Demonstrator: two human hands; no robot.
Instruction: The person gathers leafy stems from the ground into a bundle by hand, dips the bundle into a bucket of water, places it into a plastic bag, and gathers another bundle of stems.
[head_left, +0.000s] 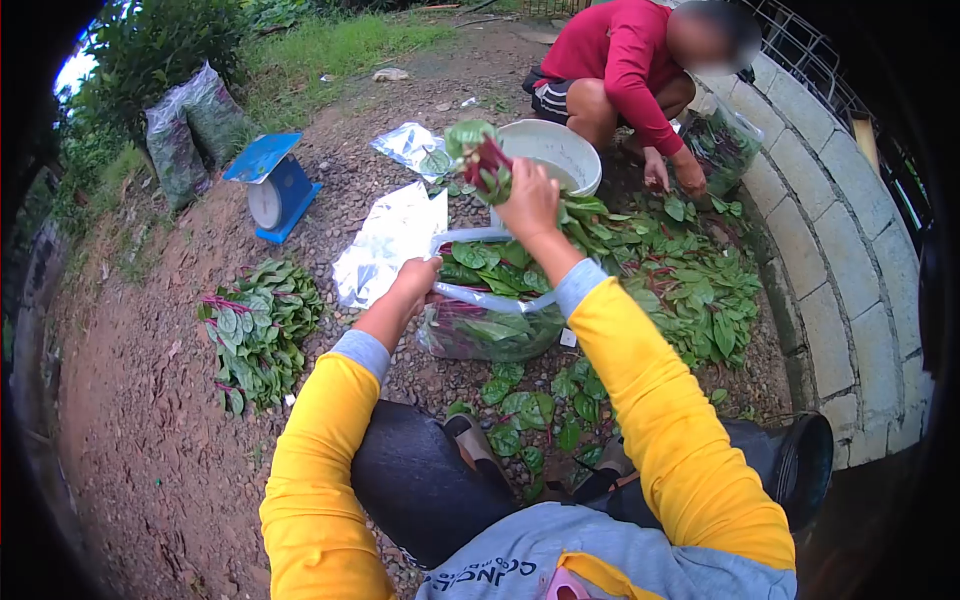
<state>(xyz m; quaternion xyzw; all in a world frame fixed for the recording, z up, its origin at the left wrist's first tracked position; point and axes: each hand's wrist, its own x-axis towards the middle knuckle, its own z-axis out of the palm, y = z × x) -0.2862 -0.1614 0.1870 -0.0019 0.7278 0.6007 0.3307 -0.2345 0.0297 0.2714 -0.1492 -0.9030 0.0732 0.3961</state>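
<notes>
My left hand (414,282) is closed on the rolled rim of a clear plastic bag (480,335), which stands on the gravel before my knees. Green leaves with red stems fill the bag almost to its opening. Raised above the bag's far right side, my right hand (530,205) grips a bunch of leafy greens (485,165), its dark red stems pointing up and left. To the right of the bag spreads a wide pile of loose leafy greens (690,290). Several single leaves (540,410) lie between my feet.
Left stands a blue weighing scale (280,200), with a heap of greens (260,335) nearer me. Flat plastic bags (390,245) lie beside a white bucket (560,150). A person in a red shirt (620,70) crouches by another filled bag (720,150). A block wall (830,240) borders the right; full sacks (180,150) stand far left.
</notes>
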